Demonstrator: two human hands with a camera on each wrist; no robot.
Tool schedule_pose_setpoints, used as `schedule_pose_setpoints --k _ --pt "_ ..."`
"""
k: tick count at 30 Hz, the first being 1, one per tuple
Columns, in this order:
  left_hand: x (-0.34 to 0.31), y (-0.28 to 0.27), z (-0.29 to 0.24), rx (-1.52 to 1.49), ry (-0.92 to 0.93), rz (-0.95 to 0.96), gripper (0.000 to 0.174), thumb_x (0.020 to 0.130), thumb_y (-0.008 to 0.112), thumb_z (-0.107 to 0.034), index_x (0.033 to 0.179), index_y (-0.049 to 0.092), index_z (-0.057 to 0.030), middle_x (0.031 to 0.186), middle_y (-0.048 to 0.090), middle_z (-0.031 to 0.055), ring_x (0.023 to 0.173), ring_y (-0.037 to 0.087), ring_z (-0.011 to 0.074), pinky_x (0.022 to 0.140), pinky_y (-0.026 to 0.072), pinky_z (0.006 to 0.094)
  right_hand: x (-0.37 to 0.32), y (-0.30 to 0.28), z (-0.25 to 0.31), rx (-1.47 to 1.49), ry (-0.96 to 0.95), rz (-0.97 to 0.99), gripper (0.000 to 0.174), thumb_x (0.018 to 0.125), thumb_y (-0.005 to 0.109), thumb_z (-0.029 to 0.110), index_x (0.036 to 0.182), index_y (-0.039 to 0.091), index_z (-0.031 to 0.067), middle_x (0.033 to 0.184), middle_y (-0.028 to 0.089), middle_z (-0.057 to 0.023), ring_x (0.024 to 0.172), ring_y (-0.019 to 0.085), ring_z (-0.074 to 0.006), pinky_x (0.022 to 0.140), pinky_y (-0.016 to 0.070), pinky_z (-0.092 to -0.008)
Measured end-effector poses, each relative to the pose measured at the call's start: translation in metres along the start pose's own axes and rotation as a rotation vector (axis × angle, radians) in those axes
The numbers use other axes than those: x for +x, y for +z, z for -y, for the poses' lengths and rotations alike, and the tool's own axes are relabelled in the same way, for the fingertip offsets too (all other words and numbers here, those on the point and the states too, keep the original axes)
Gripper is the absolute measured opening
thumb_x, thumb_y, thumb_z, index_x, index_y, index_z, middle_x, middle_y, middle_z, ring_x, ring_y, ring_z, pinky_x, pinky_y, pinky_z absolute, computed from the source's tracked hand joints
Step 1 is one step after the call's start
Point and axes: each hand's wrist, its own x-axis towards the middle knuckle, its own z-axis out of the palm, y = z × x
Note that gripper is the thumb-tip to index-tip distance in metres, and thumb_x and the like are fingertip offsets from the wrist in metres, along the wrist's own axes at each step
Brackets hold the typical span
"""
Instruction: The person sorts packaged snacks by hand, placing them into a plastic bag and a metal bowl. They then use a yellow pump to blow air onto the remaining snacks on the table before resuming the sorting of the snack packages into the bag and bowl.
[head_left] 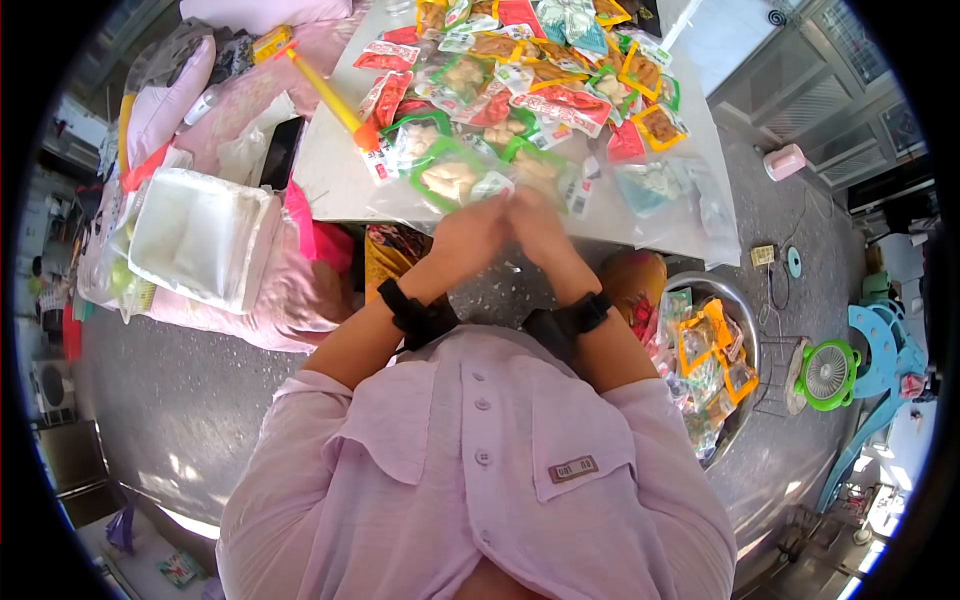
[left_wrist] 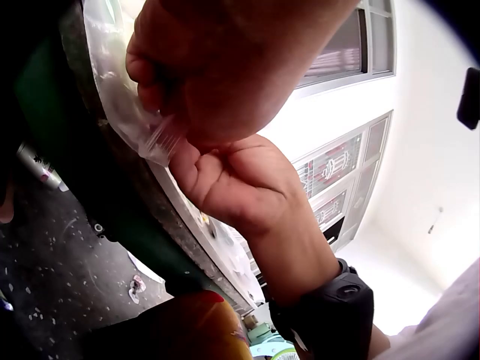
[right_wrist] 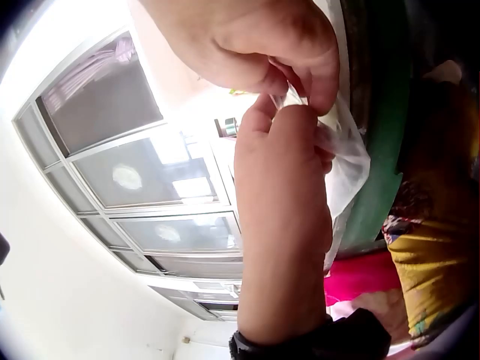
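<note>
At the near edge of the desk (head_left: 335, 190), the left hand (head_left: 474, 230) and right hand (head_left: 537, 225) meet, fingers curled and both pinching a clear plastic bag (right_wrist: 349, 171). The bag hangs over the desk's edge. Just past the hands, on the desk, lie green-edged packets (head_left: 447, 180); whether they are inside the bag I can't tell. Across the far part of the desk is a heap of red, orange and green food packets (head_left: 565, 105). A yellow stick (head_left: 325, 92) with orange ends lies at the desk's left side. Left of the desk, a white foam box (head_left: 195, 228) and a black phone (head_left: 281, 155) rest on a bed (head_left: 285, 318). Below the desk's right corner stands a metal basin (head_left: 752, 338) with more packets, and farther right of the desk, a green fan (head_left: 828, 376).
</note>
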Motion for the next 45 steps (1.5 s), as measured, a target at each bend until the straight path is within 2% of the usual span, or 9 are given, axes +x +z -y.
schedule_pose_setpoints --k 2,5,8,23,29,35,38,41,45 --pt "-0.001 0.004 0.007 -0.013 0.071 -0.076 0.040 0.072 0.047 -0.010 0.112 0.045 -0.0118 0.093 0.056 0.0160 0.082 0.054 0.0318 0.069 0.0442 0.0393 0.005 -0.012 -0.008 -0.112 0.069 0.047 0.013 0.075 0.047 0.011 0.080 0.052 -0.0003 0.069 0.054 -0.0076 0.061 0.054 -0.0190 0.056 0.0441 -0.0290" --pt "-0.002 0.002 0.004 0.006 0.035 -0.071 0.038 0.072 0.047 -0.010 0.110 0.047 -0.0118 0.086 0.057 0.0162 0.077 0.055 0.0322 0.066 0.0444 0.0404 0.013 -0.044 -0.012 -0.892 -0.390 -0.227 0.018 0.074 0.050 0.014 0.087 0.052 0.0011 0.079 0.056 -0.0135 0.074 0.055 -0.0278 0.063 0.0445 -0.0331" --pt "0.001 -0.002 -0.001 0.028 -0.082 0.057 0.042 0.071 0.046 -0.012 0.113 0.046 -0.0107 0.099 0.055 0.0151 0.087 0.053 0.0305 0.074 0.0429 0.0393 0.032 -0.073 -0.018 -1.069 -0.675 -0.282 0.027 0.073 0.053 0.019 0.094 0.050 0.0032 0.092 0.054 -0.0171 0.089 0.051 -0.0332 0.068 0.0427 -0.0395" --pt "0.001 0.000 -0.001 0.025 -0.095 0.016 0.041 0.070 0.045 -0.010 0.111 0.048 -0.0117 0.100 0.055 0.0132 0.087 0.054 0.0295 0.073 0.0435 0.0386 -0.010 -0.043 0.008 -1.491 -0.284 -0.101 0.042 0.061 0.061 0.039 0.086 0.056 0.0059 0.088 0.057 -0.0110 0.088 0.050 -0.0270 0.068 0.0355 -0.0442" --pt "0.007 0.011 0.007 0.213 -0.009 0.121 0.041 0.071 0.045 -0.012 0.112 0.044 -0.0107 0.086 0.057 0.0127 0.077 0.055 0.0297 0.066 0.0446 0.0400 -0.042 -0.057 -0.001 -1.435 -0.553 -0.334 0.042 0.062 0.063 0.033 0.091 0.053 0.0031 0.088 0.054 -0.0128 0.084 0.051 -0.0291 0.069 0.0383 -0.0462" --pt "0.016 -0.002 -0.005 0.317 -0.054 0.337 0.044 0.072 0.044 -0.016 0.115 0.042 -0.0095 0.084 0.057 0.0138 0.076 0.056 0.0292 0.064 0.0448 0.0394 -0.063 -0.070 -0.007 -0.659 -0.143 -0.497 0.038 0.069 0.062 0.014 0.101 0.048 -0.0006 0.094 0.052 -0.0110 0.086 0.052 -0.0224 0.061 0.0452 -0.0306" --pt "0.018 -0.002 -0.005 0.320 -0.062 0.343 0.044 0.072 0.044 -0.016 0.115 0.042 -0.0089 0.084 0.057 0.0137 0.077 0.056 0.0293 0.064 0.0449 0.0396 -0.061 -0.069 -0.011 0.165 0.014 -0.727 0.033 0.074 0.059 0.012 0.101 0.047 -0.0016 0.096 0.053 -0.0081 0.080 0.054 -0.0169 0.058 0.0456 -0.0272" --pt "0.017 -0.001 -0.005 0.319 -0.082 0.340 0.044 0.072 0.044 -0.016 0.116 0.042 -0.0085 0.085 0.057 0.0142 0.078 0.056 0.0296 0.065 0.0450 0.0399 -0.065 -0.084 -0.019 0.642 0.149 -0.376 0.028 0.078 0.055 0.012 0.101 0.047 -0.0007 0.093 0.054 -0.0063 0.076 0.055 -0.0163 0.058 0.0463 -0.0280" --pt "0.015 0.000 -0.003 0.260 -0.062 0.276 0.044 0.072 0.043 -0.016 0.115 0.043 -0.0087 0.089 0.057 0.0154 0.081 0.055 0.0293 0.067 0.0448 0.0399 -0.050 -0.076 -0.027 0.571 0.140 -0.162 0.023 0.080 0.051 0.009 0.102 0.048 0.0015 0.090 0.056 -0.0057 0.073 0.057 -0.0163 0.059 0.0465 -0.0280"
